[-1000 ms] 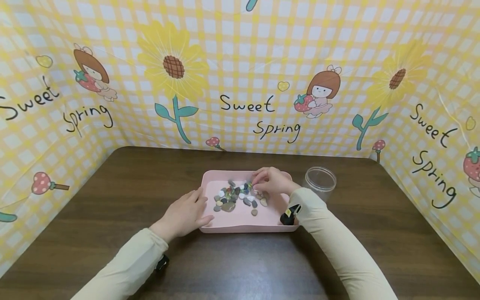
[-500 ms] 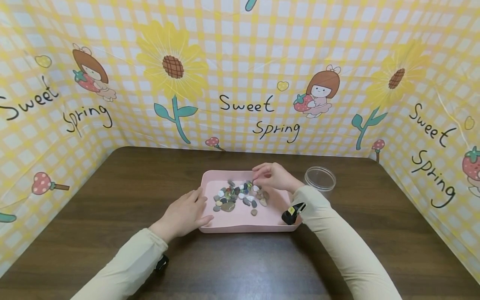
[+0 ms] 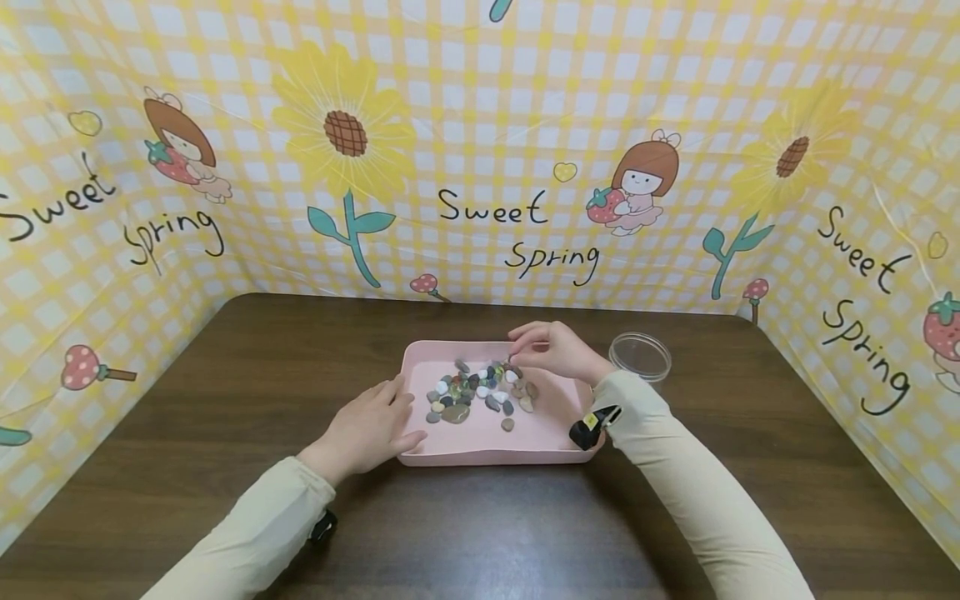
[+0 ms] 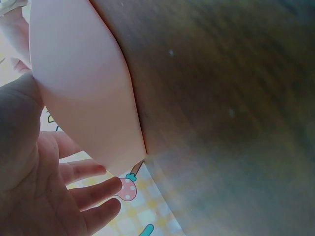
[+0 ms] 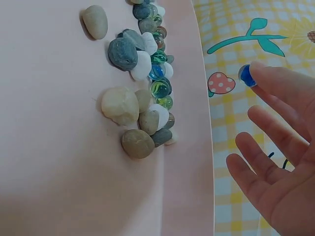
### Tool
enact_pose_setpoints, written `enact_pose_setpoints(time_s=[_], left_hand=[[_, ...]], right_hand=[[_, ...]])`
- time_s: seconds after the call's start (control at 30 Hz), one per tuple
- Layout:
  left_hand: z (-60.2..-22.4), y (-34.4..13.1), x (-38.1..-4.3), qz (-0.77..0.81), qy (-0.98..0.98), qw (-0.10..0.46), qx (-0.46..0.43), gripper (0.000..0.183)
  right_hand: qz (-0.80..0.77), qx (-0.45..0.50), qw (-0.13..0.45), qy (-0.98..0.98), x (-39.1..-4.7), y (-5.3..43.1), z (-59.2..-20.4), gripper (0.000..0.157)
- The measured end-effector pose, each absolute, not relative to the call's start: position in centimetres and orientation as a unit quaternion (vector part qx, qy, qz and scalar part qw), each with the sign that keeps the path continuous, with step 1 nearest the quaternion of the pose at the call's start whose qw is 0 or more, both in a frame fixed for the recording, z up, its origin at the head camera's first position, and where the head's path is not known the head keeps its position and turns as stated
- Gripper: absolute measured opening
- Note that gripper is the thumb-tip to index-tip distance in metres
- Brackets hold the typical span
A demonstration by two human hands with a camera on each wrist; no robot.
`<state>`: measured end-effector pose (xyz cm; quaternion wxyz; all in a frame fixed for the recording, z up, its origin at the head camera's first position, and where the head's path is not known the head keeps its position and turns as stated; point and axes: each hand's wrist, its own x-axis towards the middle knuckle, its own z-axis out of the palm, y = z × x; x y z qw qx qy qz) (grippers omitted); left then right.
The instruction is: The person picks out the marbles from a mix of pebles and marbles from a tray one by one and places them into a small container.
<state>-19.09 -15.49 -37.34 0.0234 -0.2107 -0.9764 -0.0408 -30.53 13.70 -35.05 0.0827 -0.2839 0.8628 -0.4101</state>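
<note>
My right hand (image 3: 558,350) is over the back right part of a shallow pink tray (image 3: 540,437), pinching a blue glass marble (image 5: 246,75) between thumb and index finger; its other fingers are spread loosely. Below, several pebbles (image 5: 120,105) in white, grey and tan lie mixed with clear glass marbles (image 5: 160,88) in the tray. At the tray's left side rests my left hand (image 3: 367,425), fingers relaxed along the outer wall and thumb at the front left corner. In the left wrist view those fingers (image 4: 83,169) touch or overlap the pink wall.
A clear round jar (image 3: 640,358) stands just right of the tray, partly behind the right wrist. The dark wooden table (image 3: 480,533) is enclosed by a yellow checked cloth (image 3: 480,125) at the back and sides.
The right hand has risen off the stones and shifted slightly right and back, a marble between its fingertips. The left hand and the tray have stayed in place.
</note>
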Motion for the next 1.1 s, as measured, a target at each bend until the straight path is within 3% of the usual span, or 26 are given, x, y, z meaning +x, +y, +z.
enact_pose_setpoints(time_s=[1.1], left_hand=[[-37.4,-15.5,-19.2,-0.035,-0.975,0.025,-0.217,0.059]], right_hand=[[-0.419,-0.275,0.046,0.864,-29.4,15.6,-33.6,0.015]])
